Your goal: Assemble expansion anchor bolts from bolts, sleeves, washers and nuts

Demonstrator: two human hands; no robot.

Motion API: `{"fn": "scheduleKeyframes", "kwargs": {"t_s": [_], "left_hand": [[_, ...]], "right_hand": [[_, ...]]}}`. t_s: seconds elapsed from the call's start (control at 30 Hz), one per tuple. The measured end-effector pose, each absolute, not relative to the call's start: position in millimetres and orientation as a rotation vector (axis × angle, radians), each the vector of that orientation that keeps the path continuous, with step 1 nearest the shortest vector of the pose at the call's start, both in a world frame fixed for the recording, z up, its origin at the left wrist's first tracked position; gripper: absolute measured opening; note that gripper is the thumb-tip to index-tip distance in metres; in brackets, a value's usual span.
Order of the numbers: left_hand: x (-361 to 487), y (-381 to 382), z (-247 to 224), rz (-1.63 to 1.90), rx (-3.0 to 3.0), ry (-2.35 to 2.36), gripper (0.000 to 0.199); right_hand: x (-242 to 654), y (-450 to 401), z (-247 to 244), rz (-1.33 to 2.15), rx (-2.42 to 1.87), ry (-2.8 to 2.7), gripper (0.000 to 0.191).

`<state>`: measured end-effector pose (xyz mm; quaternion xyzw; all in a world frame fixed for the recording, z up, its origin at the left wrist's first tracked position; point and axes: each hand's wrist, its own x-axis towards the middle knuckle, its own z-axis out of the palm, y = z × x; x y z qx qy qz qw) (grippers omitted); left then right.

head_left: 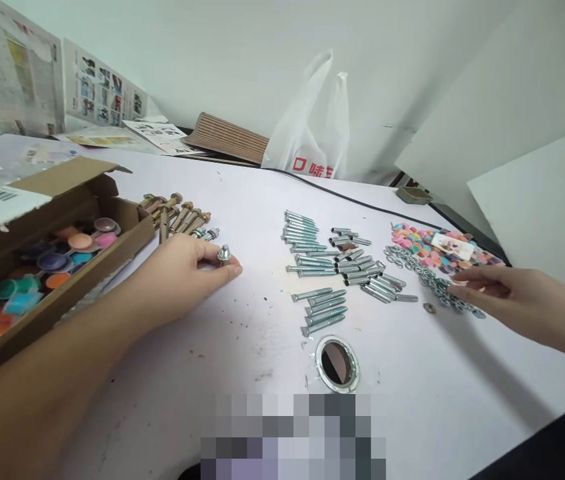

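Clock: read from the middle of the table top, twelve at the wall.
Left hand: my left hand (pixel 182 267), toward nine o'clock, is nearly closed, thumb and fingers pinching a shiny silver metal bolt piece (pixel 224 254).
Bolt piece: it stands roughly upright, a narrow blunt tip above a wider ringed collar; my fingers hide its lower part.
Right hand: my right hand (pixel 517 293), near three o'clock, is half curled, thumb and fingertips close together at the flat, ring-shaped silver washers (pixel 430 277); I cannot tell whether it grips one.
Washers: bright, overlapping in a loose band running from ten toward four, with a dull brownish metal nut (pixel 429 308) just beside.
Long bolts: slim silver bolts with angular heads (pixel 307 261) lie near the centre, most heads toward nine, shafts smooth and bright.
Sleeves: short hollow silver tubes (pixel 357 265), dark at their open ends, heap between bolts and washers.
Brassy heap: yellowish-gold metal bolts (pixel 185 217) lie toward ten, a few silver ones beside them.
Box: an open brown cardboard box (pixel 135 233) at nine holds colourful small plastic pieces (pixel 52 261).
Ring: a round silver metal ring (pixel 318 360) lies at five.
Bag: a white plastic bag with red lettering (pixel 307 127) stands at twelve.
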<state>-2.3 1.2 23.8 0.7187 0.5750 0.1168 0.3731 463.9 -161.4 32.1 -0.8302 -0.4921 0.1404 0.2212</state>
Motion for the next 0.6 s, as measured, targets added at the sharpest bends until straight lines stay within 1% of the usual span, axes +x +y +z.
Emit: {"fn": "scheduleKeyframes", "kwargs": {"t_s": [0.07,0.1,0.2,0.27,0.37,0.43,0.6], "left_hand": [[-1,-1,27,0.278,1.826,1.49,0.038],[-1,-2,28,0.269,1.82,1.495,0.038],[0,-3,29,0.303,1.83,1.514,0.037],[-1,-2,27,0.342,1.872,1.502,0.036],[-3,0,22,0.372,1.911,1.425,0.03],[-5,0,20,0.406,1.927,1.383,0.029],[-7,-3,17,0.459,1.956,1.375,0.035]], "right_hand": [[465,-166,20,0.199,-2.53,-1.332,0.041],[464,-167,16,0.168,-2.593,-1.346,0.042],[463,-169,8,0.249,-2.583,-1.422,0.033],[466,-169,5,0.262,-2.574,-1.441,0.032],[470,-168,3,0.219,-2.595,-1.446,0.044],[471,-167,3,0.221,-2.611,-1.463,0.051],[467,-166,5,0.208,-2.667,-1.479,0.042]]}}
